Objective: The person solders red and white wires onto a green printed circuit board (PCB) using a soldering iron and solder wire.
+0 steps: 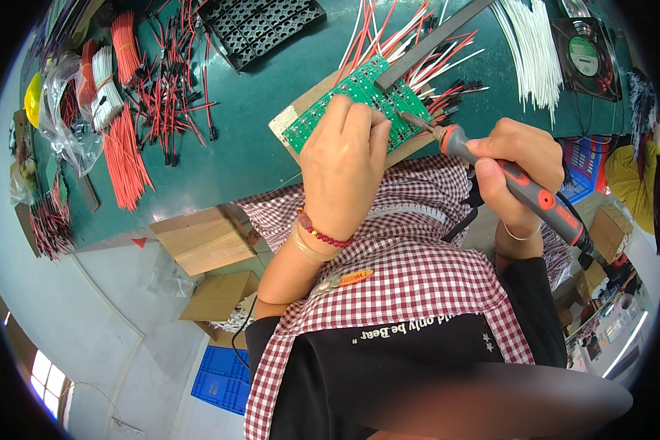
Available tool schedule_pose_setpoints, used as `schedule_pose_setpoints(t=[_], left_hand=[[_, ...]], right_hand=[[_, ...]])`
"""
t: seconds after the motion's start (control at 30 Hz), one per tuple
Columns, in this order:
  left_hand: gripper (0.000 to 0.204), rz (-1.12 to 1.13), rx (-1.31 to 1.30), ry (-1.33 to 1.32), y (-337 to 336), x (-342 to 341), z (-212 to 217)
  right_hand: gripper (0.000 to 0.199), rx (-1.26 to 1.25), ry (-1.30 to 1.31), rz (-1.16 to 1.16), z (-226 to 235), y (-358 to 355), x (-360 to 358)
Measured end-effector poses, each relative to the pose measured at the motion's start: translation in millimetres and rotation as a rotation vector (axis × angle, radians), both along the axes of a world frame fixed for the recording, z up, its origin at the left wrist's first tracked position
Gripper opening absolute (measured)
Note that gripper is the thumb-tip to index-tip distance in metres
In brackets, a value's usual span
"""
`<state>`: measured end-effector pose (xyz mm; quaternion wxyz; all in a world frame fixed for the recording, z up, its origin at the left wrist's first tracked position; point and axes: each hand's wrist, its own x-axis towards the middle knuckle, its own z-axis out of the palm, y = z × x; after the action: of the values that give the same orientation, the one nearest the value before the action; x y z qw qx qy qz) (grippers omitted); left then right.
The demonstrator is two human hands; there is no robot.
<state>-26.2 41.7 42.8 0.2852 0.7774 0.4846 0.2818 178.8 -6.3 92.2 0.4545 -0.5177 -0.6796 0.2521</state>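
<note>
Your left hand (342, 165) lies flat, fingers closed together, pressing down on the green circuit board (352, 99), which rests on a wooden block (301, 110) at the near edge of the green workbench (249, 147). Your right hand (517, 165) is wrapped firmly around a soldering iron (506, 172), its tip touching the board just beside your left fingertips. Red and white wires (425, 59) fan out behind the board.

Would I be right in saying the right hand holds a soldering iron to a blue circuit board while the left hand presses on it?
Not quite: the circuit board is green, not blue, as the head view shows. The right hand does hold the soldering iron to it, and the left hand presses on it.
</note>
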Motion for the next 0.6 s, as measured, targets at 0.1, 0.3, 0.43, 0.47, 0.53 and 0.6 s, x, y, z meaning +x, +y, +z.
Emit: schedule_pose_setpoints(t=[0.1,0.3,0.43,0.47,0.53,0.6], left_hand=[[0.014,0.003,0.04,-0.017,-0.1,-2.2,0.0],[0.013,0.1,-0.06,-0.023,-1.3,-19.5,13.6],[0.016,0.09,-0.059,-0.029,-5.0,-16.4,11.3],[0.016,0.093,-0.054,-0.043,-6.6,-13.3,9.8],[0.014,0.083,-0.033,-0.036,-5.5,-8.5,6.3],[0.012,0.064,-0.018,0.003,-3.4,-6.2,4.3]], right_hand=[[0.016,0.007,0.004,0.016,0.8,-3.1,2.3],[0.015,0.024,0.082,-0.109,-1.2,-10.9,0.5],[0.016,0.036,0.018,-0.08,-6.4,-9.8,-5.6],[0.016,0.035,0.01,-0.081,-6.7,-9.7,-6.9],[0.017,0.035,0.001,-0.081,-7.2,-10.2,-8.3],[0.016,0.029,-0.014,-0.067,-7.5,-11.1,-8.5]])
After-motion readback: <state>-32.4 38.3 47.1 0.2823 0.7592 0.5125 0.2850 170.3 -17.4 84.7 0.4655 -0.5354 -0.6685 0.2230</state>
